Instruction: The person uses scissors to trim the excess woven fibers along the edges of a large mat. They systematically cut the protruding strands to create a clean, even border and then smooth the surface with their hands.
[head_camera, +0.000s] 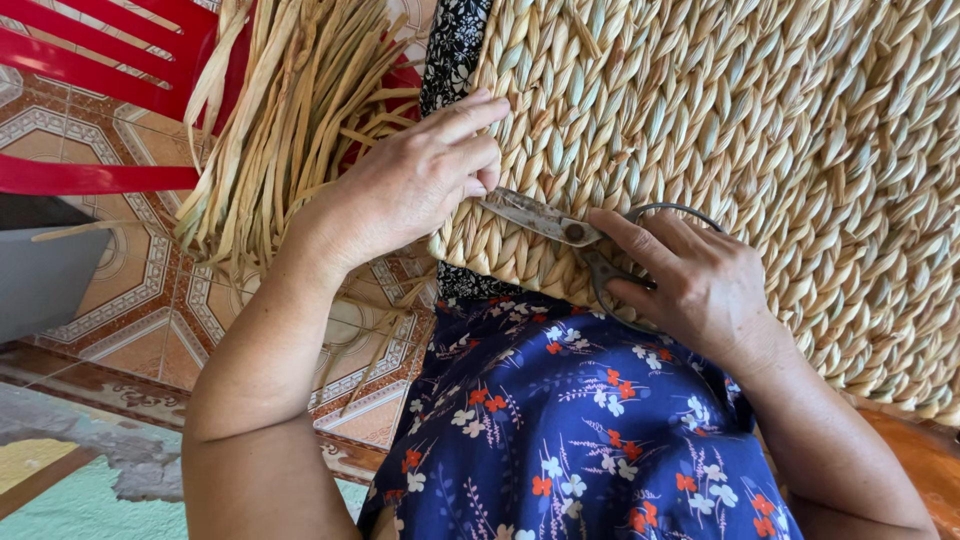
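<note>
Patterned terracotta and cream floor tiles (150, 290) lie in daylight beneath a red plastic slatted chair (90, 60), with a grey container (40, 270) at left.

Both arms reach forward and slightly inward from the body, bare from the upper arm down. The left forearm rises steeply, its wrist bent a little, and the left hand (415, 180) lies palm down with the fingers (470, 115) stretched out and pressed flat, knuckles up, thumb tucked beneath. The right forearm comes in from the lower right at a slant. The right hand (690, 285), just beside the left and a little lower, is curled closed, its index finger (625, 232) extended toward the left hand's fingertips, the others folded under.
</note>
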